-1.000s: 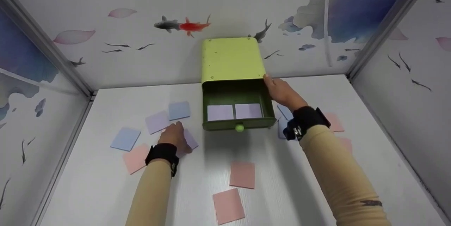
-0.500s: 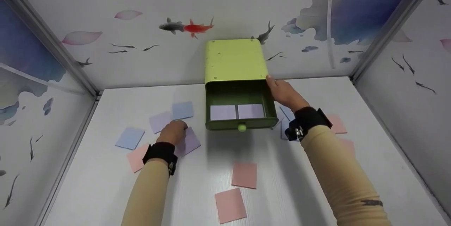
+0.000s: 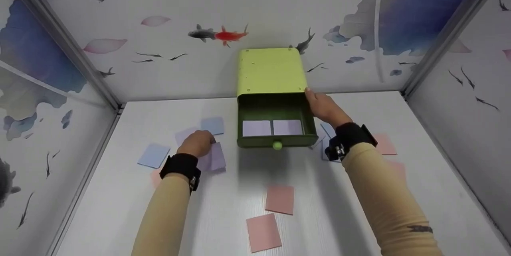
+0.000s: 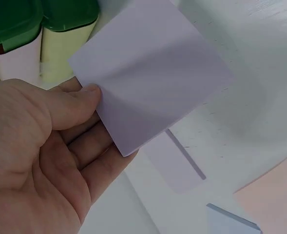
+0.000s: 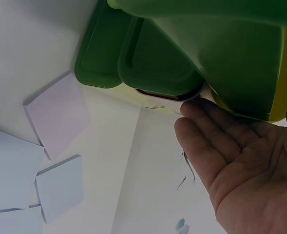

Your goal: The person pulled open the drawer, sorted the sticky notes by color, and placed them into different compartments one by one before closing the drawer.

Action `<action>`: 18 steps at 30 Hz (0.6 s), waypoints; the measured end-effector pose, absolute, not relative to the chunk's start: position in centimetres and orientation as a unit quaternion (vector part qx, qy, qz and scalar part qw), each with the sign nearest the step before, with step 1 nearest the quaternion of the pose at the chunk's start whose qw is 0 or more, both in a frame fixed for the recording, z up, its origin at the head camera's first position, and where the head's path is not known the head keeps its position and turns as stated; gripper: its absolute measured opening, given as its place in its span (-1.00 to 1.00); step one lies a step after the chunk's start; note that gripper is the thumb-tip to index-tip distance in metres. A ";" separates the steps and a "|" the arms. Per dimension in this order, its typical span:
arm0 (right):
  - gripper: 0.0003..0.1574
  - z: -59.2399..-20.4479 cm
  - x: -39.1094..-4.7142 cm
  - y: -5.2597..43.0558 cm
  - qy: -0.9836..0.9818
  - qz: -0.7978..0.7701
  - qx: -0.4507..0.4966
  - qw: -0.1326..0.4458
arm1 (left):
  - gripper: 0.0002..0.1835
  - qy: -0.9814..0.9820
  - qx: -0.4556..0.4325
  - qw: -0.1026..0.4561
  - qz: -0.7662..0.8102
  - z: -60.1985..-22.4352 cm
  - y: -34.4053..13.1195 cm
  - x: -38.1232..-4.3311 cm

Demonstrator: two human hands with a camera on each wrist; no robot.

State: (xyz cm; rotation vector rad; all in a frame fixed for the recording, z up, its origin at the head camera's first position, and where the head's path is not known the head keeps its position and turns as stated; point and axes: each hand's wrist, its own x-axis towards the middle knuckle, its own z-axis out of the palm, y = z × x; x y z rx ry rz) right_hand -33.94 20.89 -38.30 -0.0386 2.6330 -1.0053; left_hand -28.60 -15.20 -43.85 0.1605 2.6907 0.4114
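Observation:
My left hand [image 3: 196, 144] pinches a lilac sticky note pad [image 4: 153, 73] at one corner, thumb on its upper face and fingers beneath. The pad is tilted and lifted off the table in the left wrist view. To the right stands a yellow-green cabinet [image 3: 271, 70] with its dark green top drawer [image 3: 265, 142] pulled out. Two lilac pads [image 3: 256, 128] lie side by side inside that drawer. My right hand [image 3: 327, 109] rests against the cabinet's right side, thumb at the top front edge. In the right wrist view its fingers [image 5: 206, 131] are nearly straight.
Blue pads [image 3: 154, 155], a lilac pad [image 3: 185, 134] and a pink pad lie at left, partly covered by the left arm. Two pink pads [image 3: 264, 233] lie in front. More blue and pink pads [image 3: 384, 144] are at right. Lower drawers [image 5: 158, 58] appear shut. A printed wall stands behind.
My left hand has taken hold of the lilac pad and tilted it up from the table. The right hand stays at the cabinet's side. The whole view has shifted slightly.

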 end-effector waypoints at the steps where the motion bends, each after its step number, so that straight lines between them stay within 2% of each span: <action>1: -0.02 -38.3 -33.9 20.9 0.922 -0.352 -0.014 0.162 | -0.63 0.966 0.058 0.205 0.148 -43.4 -15.2 -28.7; 18: -0.01 -38.3 -33.9 20.9 0.921 -0.351 -0.012 0.167 | -0.62 0.968 0.060 0.208 0.126 -35.1 -14.2 -29.1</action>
